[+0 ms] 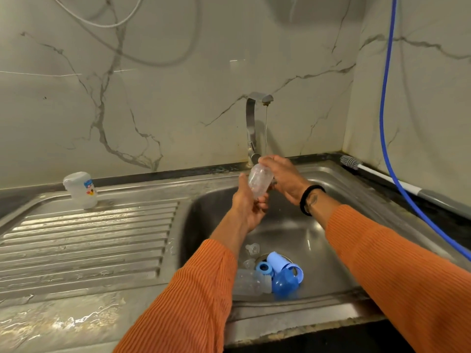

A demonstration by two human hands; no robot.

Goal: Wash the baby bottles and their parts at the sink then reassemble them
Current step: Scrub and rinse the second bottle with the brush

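Bottle [259, 183]: clear, tilted under the tap's [254, 128] thin stream, above the sink [331, 189]
Left hand [248, 207]: fingers curled round its lower end
Right hand [283, 180]: fingers wrapped over its top

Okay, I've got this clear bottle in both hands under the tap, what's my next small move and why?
Probably tip the clear bottle so its open end meets the thin stream from the tap. The left hand grips its lower end and the right hand covers the top, so the water seems to land on the hand rather than inside the bottle.
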